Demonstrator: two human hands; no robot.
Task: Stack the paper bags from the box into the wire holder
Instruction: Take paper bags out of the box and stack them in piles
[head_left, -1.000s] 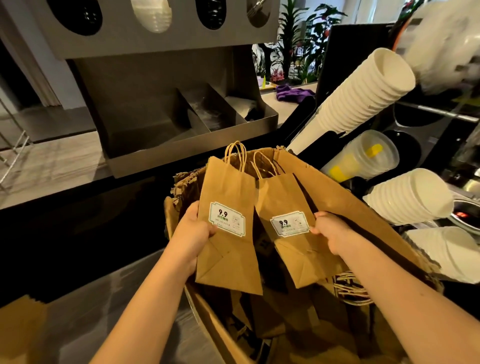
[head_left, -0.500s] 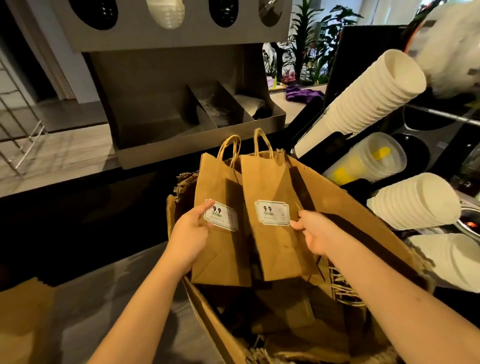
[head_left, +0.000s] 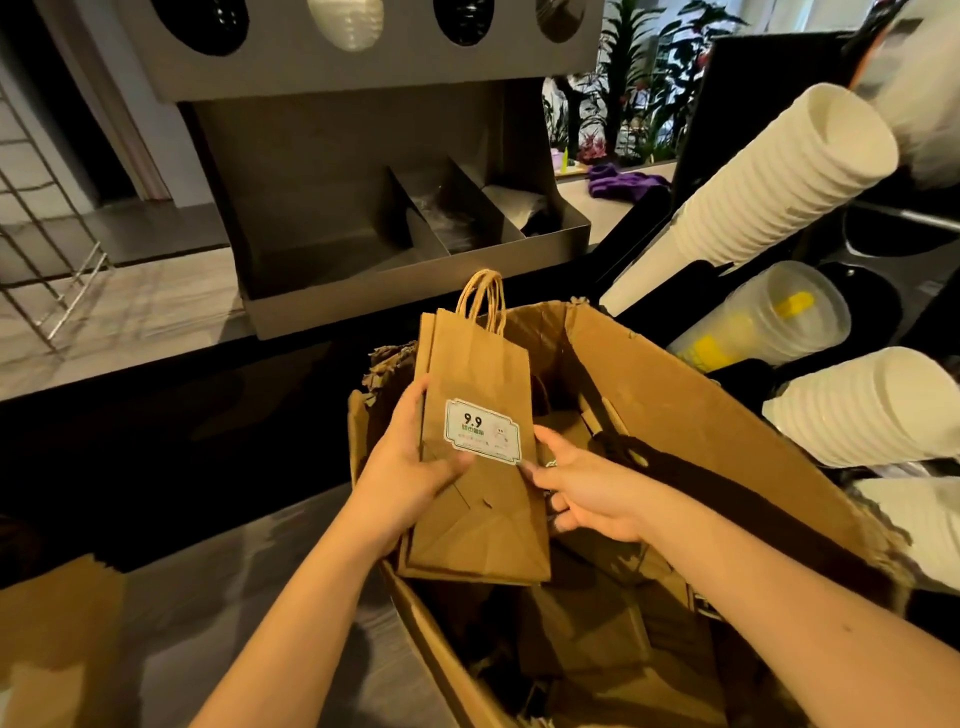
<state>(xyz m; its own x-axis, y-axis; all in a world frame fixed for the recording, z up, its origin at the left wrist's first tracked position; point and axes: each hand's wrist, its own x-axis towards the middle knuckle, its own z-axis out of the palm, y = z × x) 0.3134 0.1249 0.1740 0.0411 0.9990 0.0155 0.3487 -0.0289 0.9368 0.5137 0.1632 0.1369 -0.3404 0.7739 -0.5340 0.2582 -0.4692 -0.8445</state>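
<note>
Two flat brown paper bags (head_left: 478, 467) with twisted handles and a "9.9" sticker are stacked face to back, upright above the open cardboard box (head_left: 685, 415). My left hand (head_left: 410, 473) grips the stack's left edge, thumb on the front. At the stack's right edge, by the sticker's corner, my right hand (head_left: 582, 488) pinches it. More brown bags (head_left: 597, 629) lie loose in the dim bottom of the box. The wire holder (head_left: 75, 296) shows only partly at the far left edge, well away from both hands.
A steel tray with dividers (head_left: 415, 249) sits just behind the box under a cup dispenser. Stacks of white paper cups (head_left: 779, 182) and clear plastic cups (head_left: 769, 317) jut out on the right. A cardboard flap (head_left: 52, 649) lies at the lower left on the grey counter.
The two bags, held apart side by side a second ago, have been brought together into one stack. Both hands now hold it from either side.
</note>
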